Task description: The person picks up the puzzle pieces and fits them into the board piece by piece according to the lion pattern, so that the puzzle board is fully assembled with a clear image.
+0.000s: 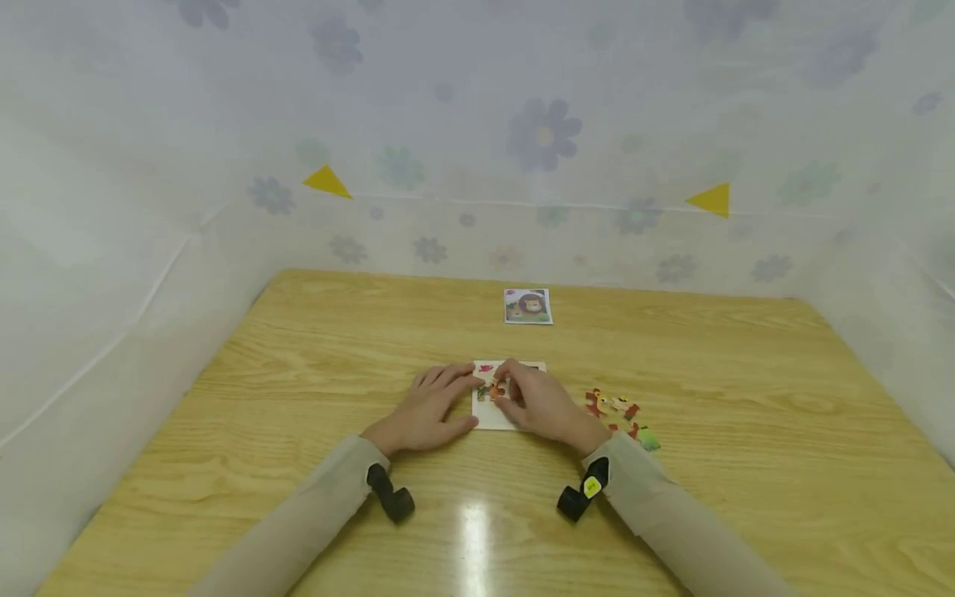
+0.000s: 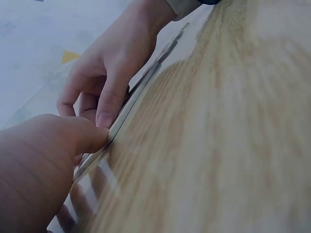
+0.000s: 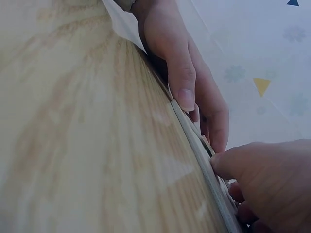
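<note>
A white puzzle board [image 1: 488,420] lies flat on the table, with a pink mark at its upper left and a few joined pieces on its left half. My left hand [image 1: 429,410] rests along the board's left side, its fingers stretched out and its thumb at the lower left corner. Over the middle of the board, my right hand [image 1: 548,405] pinches an orange-brown puzzle piece [image 1: 496,388] between thumb and bent forefinger. The right hand [image 2: 114,63] covers the right part of the board. In the right wrist view, the left thumb [image 3: 184,97] touches the board edge [image 3: 201,158].
Several loose puzzle pieces [image 1: 597,404] lie to the right of the board, partly behind my right wrist. A small picture card [image 1: 528,307] with a lion lies farther back on the wooden table [image 1: 373,323]. Flower-patterned white curtains [image 1: 462,166] surround the table's back and sides.
</note>
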A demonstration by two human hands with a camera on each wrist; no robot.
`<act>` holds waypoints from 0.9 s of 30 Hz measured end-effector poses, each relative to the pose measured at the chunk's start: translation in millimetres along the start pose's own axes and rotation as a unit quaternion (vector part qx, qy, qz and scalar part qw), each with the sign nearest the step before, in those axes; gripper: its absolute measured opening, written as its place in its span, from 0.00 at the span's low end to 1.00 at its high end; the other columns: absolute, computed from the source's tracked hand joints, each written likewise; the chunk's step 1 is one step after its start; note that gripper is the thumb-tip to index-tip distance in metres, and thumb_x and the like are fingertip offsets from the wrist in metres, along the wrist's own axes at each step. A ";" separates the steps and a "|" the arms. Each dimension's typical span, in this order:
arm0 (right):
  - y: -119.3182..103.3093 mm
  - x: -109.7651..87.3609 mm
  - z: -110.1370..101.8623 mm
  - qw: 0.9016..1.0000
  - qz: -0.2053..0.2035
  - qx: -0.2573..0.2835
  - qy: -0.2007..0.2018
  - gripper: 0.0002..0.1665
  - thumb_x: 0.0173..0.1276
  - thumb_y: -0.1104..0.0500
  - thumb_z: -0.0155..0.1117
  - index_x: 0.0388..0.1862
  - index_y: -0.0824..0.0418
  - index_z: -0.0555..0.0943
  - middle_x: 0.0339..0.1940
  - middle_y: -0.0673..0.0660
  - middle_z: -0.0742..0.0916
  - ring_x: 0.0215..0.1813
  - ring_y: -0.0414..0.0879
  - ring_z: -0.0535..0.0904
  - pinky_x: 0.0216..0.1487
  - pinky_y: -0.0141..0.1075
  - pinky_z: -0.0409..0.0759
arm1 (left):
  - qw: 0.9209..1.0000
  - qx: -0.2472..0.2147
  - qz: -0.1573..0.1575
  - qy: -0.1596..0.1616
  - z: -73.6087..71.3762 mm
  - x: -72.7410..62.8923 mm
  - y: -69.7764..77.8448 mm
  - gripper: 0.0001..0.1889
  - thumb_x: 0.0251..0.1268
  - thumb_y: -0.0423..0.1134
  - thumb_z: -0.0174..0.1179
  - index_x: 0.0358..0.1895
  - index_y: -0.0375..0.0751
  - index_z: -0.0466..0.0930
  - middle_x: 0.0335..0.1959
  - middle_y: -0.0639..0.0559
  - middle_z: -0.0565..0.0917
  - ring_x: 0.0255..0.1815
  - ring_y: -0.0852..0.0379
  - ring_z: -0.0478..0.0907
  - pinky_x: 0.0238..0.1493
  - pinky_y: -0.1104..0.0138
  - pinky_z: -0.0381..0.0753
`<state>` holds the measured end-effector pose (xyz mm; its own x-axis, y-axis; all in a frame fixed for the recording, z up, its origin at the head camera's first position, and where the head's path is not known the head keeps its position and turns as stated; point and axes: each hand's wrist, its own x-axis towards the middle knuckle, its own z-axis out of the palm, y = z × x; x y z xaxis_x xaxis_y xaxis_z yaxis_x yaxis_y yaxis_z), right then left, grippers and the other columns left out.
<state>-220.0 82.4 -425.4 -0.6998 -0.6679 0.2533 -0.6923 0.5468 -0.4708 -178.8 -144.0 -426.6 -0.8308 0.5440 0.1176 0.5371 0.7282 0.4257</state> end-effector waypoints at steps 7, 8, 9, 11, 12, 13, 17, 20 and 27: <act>-1.0 1.6 -1.3 1.000 0.011 -0.001 -0.011 0.15 0.66 0.57 0.64 0.49 0.61 0.77 0.22 0.46 0.74 0.22 0.35 0.64 0.25 0.28 0.64 | 1.000 0.002 -0.001 -0.002 -1.4 -0.6 -1.2 0.29 0.68 0.53 0.53 0.70 0.48 0.65 0.74 0.45 0.60 0.72 0.41 0.56 0.68 0.42 0.52; -0.9 1.4 -1.4 1.000 0.011 -0.002 -0.013 0.15 0.66 0.57 0.64 0.49 0.61 0.77 0.21 0.45 0.74 0.22 0.35 0.64 0.25 0.28 0.64 | 1.000 0.002 -0.001 -0.003 -1.0 -0.6 -1.5 0.29 0.68 0.53 0.53 0.71 0.49 0.65 0.74 0.45 0.60 0.72 0.41 0.56 0.68 0.42 0.52; -0.7 1.2 -1.3 1.000 0.012 -0.002 -0.014 0.14 0.66 0.57 0.64 0.48 0.60 0.78 0.21 0.45 0.74 0.22 0.35 0.64 0.25 0.28 0.64 | 1.000 0.001 -0.002 -0.005 -0.4 -0.4 -2.0 0.29 0.69 0.53 0.53 0.71 0.49 0.65 0.74 0.45 0.60 0.72 0.41 0.56 0.68 0.43 0.52; -0.8 0.8 -1.0 1.000 0.011 -0.001 -0.015 0.13 0.66 0.56 0.64 0.47 0.59 0.78 0.21 0.45 0.74 0.22 0.35 0.64 0.25 0.28 0.64 | 1.000 0.001 -0.002 -0.005 0.7 -0.1 -2.7 0.29 0.68 0.53 0.53 0.70 0.49 0.65 0.74 0.45 0.61 0.72 0.42 0.57 0.68 0.43 0.52; -0.8 0.7 -0.7 1.000 0.011 0.000 -0.014 0.12 0.66 0.56 0.64 0.46 0.59 0.79 0.21 0.45 0.74 0.22 0.35 0.64 0.25 0.28 0.64 | 1.000 0.000 -0.003 -0.004 1.0 -0.1 -2.7 0.29 0.68 0.53 0.53 0.70 0.49 0.66 0.74 0.45 0.61 0.71 0.42 0.57 0.68 0.43 0.52; -0.9 0.6 -0.2 1.000 0.010 0.000 -0.011 0.12 0.66 0.55 0.65 0.45 0.58 0.79 0.21 0.45 0.74 0.21 0.35 0.64 0.25 0.28 0.64 | 1.000 0.000 -0.002 -0.003 1.1 0.0 -2.7 0.29 0.68 0.53 0.53 0.70 0.48 0.66 0.74 0.45 0.61 0.71 0.41 0.57 0.68 0.43 0.53; -2.1 0.8 0.6 1.000 0.007 0.006 0.001 0.12 0.65 0.55 0.66 0.45 0.58 0.80 0.21 0.45 0.75 0.21 0.35 0.65 0.25 0.28 0.65 | 1.000 -0.003 -0.002 0.003 0.4 -0.5 -1.8 0.28 0.68 0.52 0.54 0.68 0.47 0.67 0.73 0.45 0.61 0.71 0.40 0.57 0.67 0.42 0.53; -2.6 0.3 0.6 1.000 0.008 0.011 -0.001 0.11 0.65 0.56 0.66 0.44 0.57 0.80 0.21 0.45 0.75 0.22 0.35 0.65 0.25 0.28 0.66 | 1.000 -0.007 0.001 0.005 -0.2 -1.7 -1.0 0.27 0.67 0.51 0.56 0.67 0.47 0.69 0.73 0.43 0.62 0.71 0.39 0.57 0.67 0.41 0.53; -1.3 1.6 -0.8 0.999 0.012 0.028 -0.021 0.07 0.66 0.60 0.63 0.43 0.56 0.80 0.21 0.46 0.75 0.22 0.35 0.65 0.25 0.29 0.66 | 1.000 -0.012 0.000 0.005 -1.7 -2.9 -1.4 0.26 0.68 0.51 0.56 0.67 0.47 0.70 0.73 0.43 0.62 0.71 0.39 0.57 0.66 0.41 0.53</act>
<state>-220.4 81.0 -423.8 -0.7077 -0.6761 0.2051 -0.6632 0.5357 -0.5227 -177.4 -147.3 -426.0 -0.8323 0.5394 0.1273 0.5336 0.7176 0.4475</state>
